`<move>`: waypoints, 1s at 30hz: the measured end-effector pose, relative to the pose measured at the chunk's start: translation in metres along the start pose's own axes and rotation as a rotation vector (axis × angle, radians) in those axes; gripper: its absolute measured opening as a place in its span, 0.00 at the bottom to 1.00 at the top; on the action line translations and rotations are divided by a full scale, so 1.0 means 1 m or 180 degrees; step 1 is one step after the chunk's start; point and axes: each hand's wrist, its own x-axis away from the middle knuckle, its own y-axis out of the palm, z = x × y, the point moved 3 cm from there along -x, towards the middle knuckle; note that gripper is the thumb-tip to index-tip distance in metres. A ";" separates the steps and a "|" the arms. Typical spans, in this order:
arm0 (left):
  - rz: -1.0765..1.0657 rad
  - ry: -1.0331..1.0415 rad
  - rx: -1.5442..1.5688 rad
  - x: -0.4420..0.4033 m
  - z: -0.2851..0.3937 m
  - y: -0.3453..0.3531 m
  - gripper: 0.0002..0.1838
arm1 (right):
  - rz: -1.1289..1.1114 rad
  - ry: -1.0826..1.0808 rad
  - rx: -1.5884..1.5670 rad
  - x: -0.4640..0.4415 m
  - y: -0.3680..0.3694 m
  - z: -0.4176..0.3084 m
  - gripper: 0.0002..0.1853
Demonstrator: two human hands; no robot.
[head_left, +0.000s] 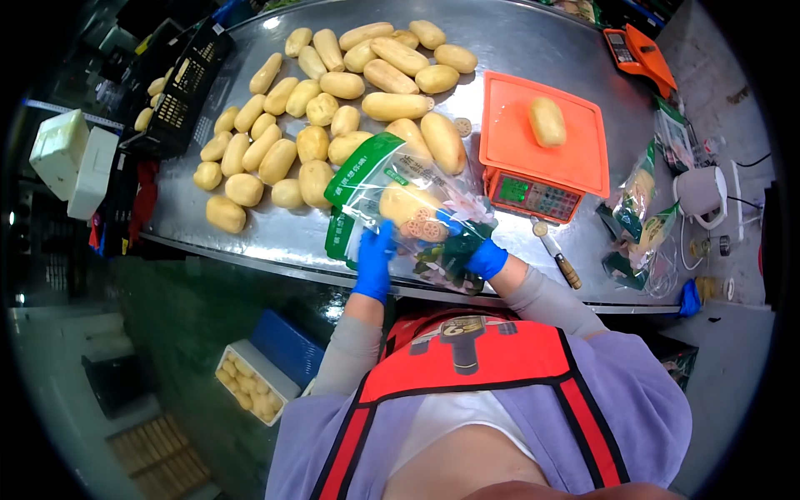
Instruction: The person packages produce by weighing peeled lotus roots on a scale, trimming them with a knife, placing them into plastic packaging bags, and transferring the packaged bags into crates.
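Observation:
A clear bag with a green top band (364,171) is held between my two blue-gloved hands at the table's front edge. Pieces of lotus root (408,204) show inside it, cut ends toward me. My left hand (376,254) is closed on the bag's open left side. My right hand (479,250) grips the bag's lower right part, its fingers partly behind the plastic. Many whole lotus roots (312,144) lie just beyond the bag. One lotus root piece (547,122) rests on the orange scale (575,158), right of the bag.
A knife (560,260) lies on the metal table (333,258) right of my right hand. Filled bags (640,208) and a second orange scale (640,60) are at the right. A black crate (187,83) stands at the left, and a white box of roots (250,387) is below.

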 end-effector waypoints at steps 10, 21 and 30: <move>-0.1431 -0.0537 -0.0865 0.028 0.005 0.016 0.10 | 0.0232 -0.0022 0.1043 -0.010 0.015 0.001 0.23; -0.1253 -0.0405 -0.0853 0.020 -0.012 0.012 0.10 | 0.0420 -0.0184 0.1295 -0.012 0.001 0.007 0.19; -0.1361 -0.0421 -0.0405 -0.020 -0.012 0.008 0.09 | 0.0391 -0.0686 0.3514 -0.011 -0.010 0.000 0.17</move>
